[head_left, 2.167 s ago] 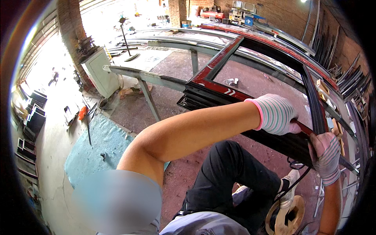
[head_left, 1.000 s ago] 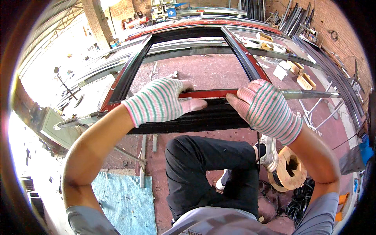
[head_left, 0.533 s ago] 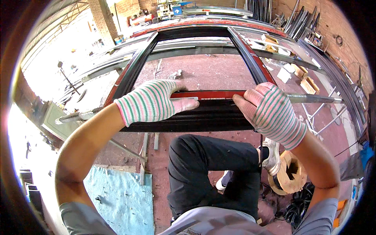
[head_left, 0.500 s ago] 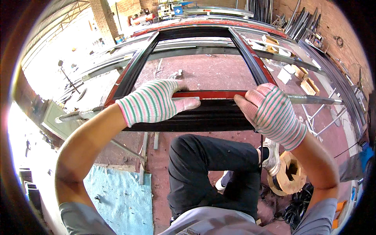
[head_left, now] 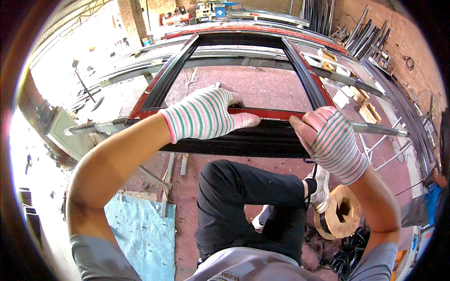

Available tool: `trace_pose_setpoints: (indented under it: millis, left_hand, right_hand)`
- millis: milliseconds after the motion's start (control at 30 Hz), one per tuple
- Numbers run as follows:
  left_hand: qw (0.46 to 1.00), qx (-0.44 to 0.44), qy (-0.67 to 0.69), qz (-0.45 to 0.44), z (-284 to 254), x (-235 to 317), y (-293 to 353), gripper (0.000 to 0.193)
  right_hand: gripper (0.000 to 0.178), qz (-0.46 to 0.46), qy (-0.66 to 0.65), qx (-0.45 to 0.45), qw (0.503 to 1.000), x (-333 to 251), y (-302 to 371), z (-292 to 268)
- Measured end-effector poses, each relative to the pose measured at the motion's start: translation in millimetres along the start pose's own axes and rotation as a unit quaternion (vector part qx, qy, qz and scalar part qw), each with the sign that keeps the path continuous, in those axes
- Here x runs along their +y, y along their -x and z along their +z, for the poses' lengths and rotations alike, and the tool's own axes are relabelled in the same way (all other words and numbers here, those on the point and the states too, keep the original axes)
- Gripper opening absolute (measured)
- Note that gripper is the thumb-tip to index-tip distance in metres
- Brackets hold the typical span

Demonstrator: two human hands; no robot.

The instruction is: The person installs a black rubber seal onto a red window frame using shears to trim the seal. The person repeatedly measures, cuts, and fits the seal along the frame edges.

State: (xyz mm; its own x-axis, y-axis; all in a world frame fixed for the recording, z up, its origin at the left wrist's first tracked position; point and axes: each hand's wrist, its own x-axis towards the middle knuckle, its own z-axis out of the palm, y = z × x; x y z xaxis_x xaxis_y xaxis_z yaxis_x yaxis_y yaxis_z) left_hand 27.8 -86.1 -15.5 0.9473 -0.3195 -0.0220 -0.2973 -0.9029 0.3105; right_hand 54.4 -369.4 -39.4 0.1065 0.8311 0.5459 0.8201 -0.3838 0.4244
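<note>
Head view shows the left hand (head_left: 206,115) grasping the red-and-black frame (head_left: 262,136) at twelve o'clock, now nearer the right hand (head_left: 332,140), curled against it toward three o'clock, grip unclear, so handling seemingly narrows to the stretch between.

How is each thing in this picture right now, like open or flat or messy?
Left hand, gloved, thumb and fingers either side of the red strip
Right hand, gloved, fingers bent, fingertips at the red strip
Black frame, lying across grey rails
Blue mat, spread flat, specked with bits
Tan spool, on the floor by the shoe
Black cords, in a tangled heap
Small tan box, open
</note>
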Motion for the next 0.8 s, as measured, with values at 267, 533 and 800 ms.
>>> trace_pose_setpoints:
  millis: [267,533,800]
  left_hand:
    - [0.994,0.004,0.062,0.09,-18,-44,32,0.046]
    - [0.997,0.059,-0.016,0.037,-3,-29,26,0.049]
    - [0.989,0.065,0.022,0.131,-9,-46,35,0.044]
  right_hand:
    - [0.03,0.003,-0.011,-0.005,1.0,-1,0,-1]
    - [0.032,0.01,-0.02,-0.022,1.0,-5,-5,-5]
    - [0.032,0.014,-0.014,-0.008,1.0,-3,-2,-3]
